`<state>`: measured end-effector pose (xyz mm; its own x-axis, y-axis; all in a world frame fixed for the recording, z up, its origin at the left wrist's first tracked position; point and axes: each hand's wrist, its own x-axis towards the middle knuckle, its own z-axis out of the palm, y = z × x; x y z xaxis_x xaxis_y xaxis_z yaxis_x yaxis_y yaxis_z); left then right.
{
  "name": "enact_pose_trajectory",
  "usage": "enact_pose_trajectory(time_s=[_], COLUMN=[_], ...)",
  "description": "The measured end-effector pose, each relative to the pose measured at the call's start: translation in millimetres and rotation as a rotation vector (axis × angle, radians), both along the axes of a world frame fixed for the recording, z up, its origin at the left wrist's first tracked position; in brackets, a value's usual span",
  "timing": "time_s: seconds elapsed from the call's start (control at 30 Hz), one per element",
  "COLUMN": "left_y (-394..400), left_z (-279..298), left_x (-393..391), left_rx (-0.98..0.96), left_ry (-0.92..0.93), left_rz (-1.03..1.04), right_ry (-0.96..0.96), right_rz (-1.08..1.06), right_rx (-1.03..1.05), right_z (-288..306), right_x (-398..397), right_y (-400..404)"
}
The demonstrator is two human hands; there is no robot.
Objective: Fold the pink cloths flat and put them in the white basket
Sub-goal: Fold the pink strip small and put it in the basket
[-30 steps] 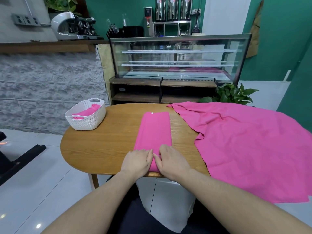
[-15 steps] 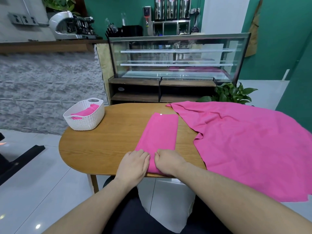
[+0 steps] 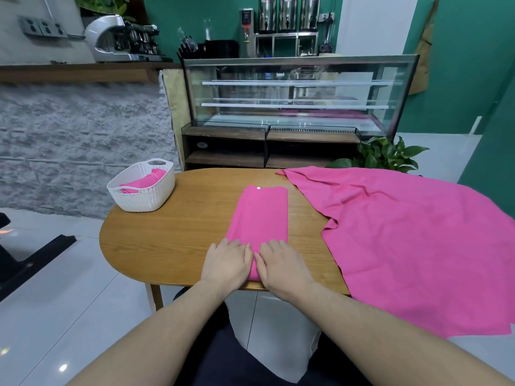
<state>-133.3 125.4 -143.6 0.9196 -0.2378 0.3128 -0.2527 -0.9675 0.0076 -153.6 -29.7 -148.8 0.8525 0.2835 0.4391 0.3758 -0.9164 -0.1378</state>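
Wooden table (image 3: pixel 172 246) is bearing the folded cloth (image 3: pixel 260 215) lengthwise away from you; your left hand (image 3: pixel 227 263) and right hand (image 3: pixel 284 267) are pressing flat, fingers spread, on its near end

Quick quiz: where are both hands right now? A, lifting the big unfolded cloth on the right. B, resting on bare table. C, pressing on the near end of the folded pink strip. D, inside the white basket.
C: the left hand and right hand lie flat, side by side, on the near end of the folded strip, away from the basket and the big cloth.
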Motion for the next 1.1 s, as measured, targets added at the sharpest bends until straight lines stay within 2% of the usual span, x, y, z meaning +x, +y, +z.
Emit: enact_pose_trajectory(time_s=[0.17,0.27,0.33,0.4,0.53,0.6,0.67,0.73,0.93,1.1], left_y=[17,19,17,14,8,8,8,10,21,16], left_z=[-16,-15,-13,-9,2,4,5,4,-13,-11], left_x=[-2,0,0,0,5,8,10,11,-1,1], left_rx=[0.036,-0.041,-0.065,-0.094,-0.226,-0.249,-0.26,-0.238,0.011,0.02], left_ry=[-0.216,-0.219,-0.177,-0.099,0.122,0.206,0.234,0.182,-0.186,-0.136], left_rz=[-0.192,-0.241,-0.21,-0.187,-0.138,-0.099,-0.094,-0.139,-0.286,-0.236], right_ry=[0.199,0.365,0.403,0.335,0.018,-0.045,-0.075,-0.069,0.167,0.4], right_rz=[-0.001,-0.081,-0.088,-0.059,0.017,0.056,0.077,0.068,0.061,-0.033], right_rx=[0.074,0.143,0.154,0.141,0.044,0.024,0.021,0.059,0.119,0.162], right_z=[11,17,16,13,-4,-7,-7,-3,11,24], right_x=[8,14,16,14,4,-4,-9,-6,2,8], right_y=[6,6,6,4,-3,-4,-5,-5,1,4])
